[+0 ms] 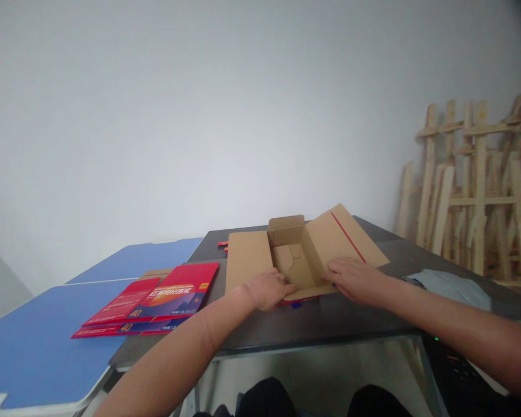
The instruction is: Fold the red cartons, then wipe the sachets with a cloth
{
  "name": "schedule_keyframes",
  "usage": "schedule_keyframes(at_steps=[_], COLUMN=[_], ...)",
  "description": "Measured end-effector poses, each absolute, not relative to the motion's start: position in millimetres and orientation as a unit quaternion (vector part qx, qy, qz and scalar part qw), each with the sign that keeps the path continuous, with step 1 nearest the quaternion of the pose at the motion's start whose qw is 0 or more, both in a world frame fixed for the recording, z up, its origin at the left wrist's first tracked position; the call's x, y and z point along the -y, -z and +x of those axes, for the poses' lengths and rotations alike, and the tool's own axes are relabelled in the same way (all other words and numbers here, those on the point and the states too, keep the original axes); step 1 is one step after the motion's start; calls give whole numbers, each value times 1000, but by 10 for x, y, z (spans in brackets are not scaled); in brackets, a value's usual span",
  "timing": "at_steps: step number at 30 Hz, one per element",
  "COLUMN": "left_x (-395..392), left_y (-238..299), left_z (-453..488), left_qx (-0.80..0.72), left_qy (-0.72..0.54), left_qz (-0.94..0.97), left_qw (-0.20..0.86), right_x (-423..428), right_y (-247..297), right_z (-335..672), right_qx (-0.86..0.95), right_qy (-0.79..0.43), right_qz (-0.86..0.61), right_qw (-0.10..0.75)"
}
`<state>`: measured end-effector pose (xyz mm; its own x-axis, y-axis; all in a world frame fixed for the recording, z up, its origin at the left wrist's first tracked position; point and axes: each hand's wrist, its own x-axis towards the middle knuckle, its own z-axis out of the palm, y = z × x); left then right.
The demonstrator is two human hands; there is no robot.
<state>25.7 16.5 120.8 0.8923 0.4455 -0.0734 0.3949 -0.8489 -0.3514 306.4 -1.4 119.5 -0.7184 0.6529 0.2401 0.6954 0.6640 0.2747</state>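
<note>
A brown cardboard box (299,255) lies half folded on the dark table (330,318), its side flaps spread and a red strip running along the right flap. My left hand (269,288) rests at the box's near left edge, fingers curled against the cardboard. My right hand (351,277) lies flat on the near right edge, fingers stretched toward the middle. A bit of red and blue shows under the box's front edge, between my hands.
Flat red and blue printed cartons (156,304) lie stacked at the left, across the seam to a blue table (35,341). A grey cloth (451,286) lies at the right. Wooden frames (477,191) lean on the wall. A black device (455,365) sits low right.
</note>
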Motion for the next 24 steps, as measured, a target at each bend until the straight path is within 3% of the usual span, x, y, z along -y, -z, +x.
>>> schedule_keyframes(at_steps=[6, 12, 19, 24], left_x=[-167, -168, -139, -101], left_y=[-1199, -1196, -1247, -1420], left_z=[251, 256, 175, 122], left_qx=[218, 230, 257, 284], left_qy=[-74, -72, -36, 81], left_qz=[-960, -959, -955, -935], left_qw=[162, 148, 145, 195], right_x=[141, -119, -362, -396], right_y=[-520, -188, -167, -445], right_z=[3173, 3146, 3145, 3185], right_qx=[841, 848, 864, 858], right_qy=[120, -3, 30, 47], right_qz=[-495, -456, -435, -435], right_qw=[184, 271, 251, 270])
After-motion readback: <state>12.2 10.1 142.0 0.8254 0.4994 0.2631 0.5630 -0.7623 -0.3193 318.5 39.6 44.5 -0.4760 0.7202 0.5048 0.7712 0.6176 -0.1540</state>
